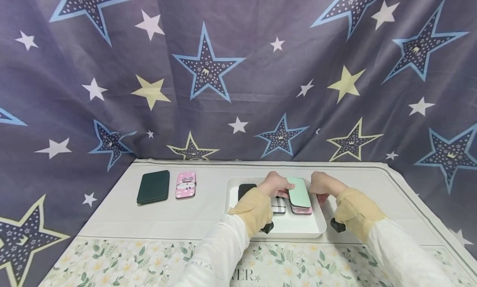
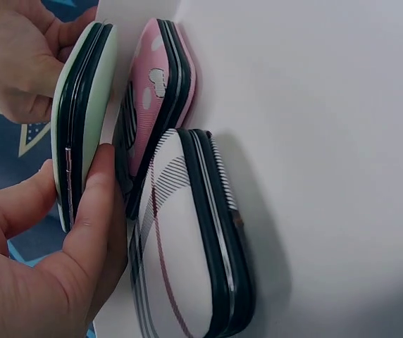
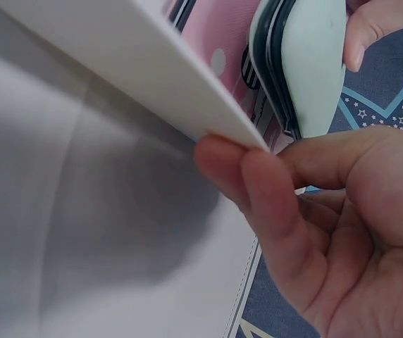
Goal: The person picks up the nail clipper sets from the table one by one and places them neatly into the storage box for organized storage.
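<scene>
In the head view, my left hand (image 1: pixel 275 184) holds a mint-green case (image 1: pixel 299 194) by its side, above a white tray (image 1: pixel 298 230). The left wrist view shows thumb and fingers pinching the case's two faces, its dark zip-like edge turned to the camera. Below it in the tray lie a pink dotted case (image 1: pixel 302 211), partly covered, and a white plaid case (image 2: pixel 177 246). A black case (image 1: pixel 246 189) is at the tray's left, partly hidden by the left wrist. My right hand (image 3: pixel 314 218) pinches the tray's right rim between thumb and fingers.
Left of the tray, a dark green wallet-like case (image 1: pixel 153 187) and a pink patterned case (image 1: pixel 185 185) lie on the table. A floral cloth (image 1: pixel 130 258) covers the table's front. A star-printed curtain (image 1: pixel 257 84) hangs behind the back edge.
</scene>
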Action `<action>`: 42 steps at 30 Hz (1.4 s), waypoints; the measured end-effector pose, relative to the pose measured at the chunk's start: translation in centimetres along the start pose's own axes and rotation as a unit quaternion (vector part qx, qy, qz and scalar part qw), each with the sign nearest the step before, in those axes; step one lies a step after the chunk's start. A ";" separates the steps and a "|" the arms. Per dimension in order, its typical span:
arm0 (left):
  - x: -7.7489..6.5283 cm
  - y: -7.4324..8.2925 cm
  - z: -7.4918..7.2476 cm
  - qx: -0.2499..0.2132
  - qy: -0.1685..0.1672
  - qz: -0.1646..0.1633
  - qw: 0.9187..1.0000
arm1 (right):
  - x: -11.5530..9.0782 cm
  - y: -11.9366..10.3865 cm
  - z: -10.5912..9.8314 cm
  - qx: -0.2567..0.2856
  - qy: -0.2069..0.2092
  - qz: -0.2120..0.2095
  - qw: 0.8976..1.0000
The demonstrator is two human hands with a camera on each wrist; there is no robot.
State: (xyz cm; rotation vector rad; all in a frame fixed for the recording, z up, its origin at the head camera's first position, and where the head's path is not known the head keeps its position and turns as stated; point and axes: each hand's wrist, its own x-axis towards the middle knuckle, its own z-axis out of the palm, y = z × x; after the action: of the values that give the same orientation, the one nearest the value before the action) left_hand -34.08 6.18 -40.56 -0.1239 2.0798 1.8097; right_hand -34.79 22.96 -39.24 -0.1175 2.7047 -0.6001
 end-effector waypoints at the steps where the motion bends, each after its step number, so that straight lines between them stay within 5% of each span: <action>1: 0.0 0.0 0.1 0.000 0.001 0.000 1.000 | 0.0 0.0 0.0 0.001 0.000 0.000 1.000; 31: -0.5 0.8 1.4 0.079 0.030 -0.004 0.996 | 0.2 -0.2 0.2 -0.018 -0.002 0.010 1.000; 42: 0.4 0.7 1.8 0.176 0.065 0.008 0.982 | 0.1 -0.2 0.2 -0.019 0.000 0.009 1.000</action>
State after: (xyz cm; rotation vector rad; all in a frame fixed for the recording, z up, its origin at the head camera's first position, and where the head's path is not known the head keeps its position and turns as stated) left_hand -34.25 8.10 -40.16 -0.1333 2.4628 1.4471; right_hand -34.83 22.70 -39.35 -0.1038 2.7162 -0.5432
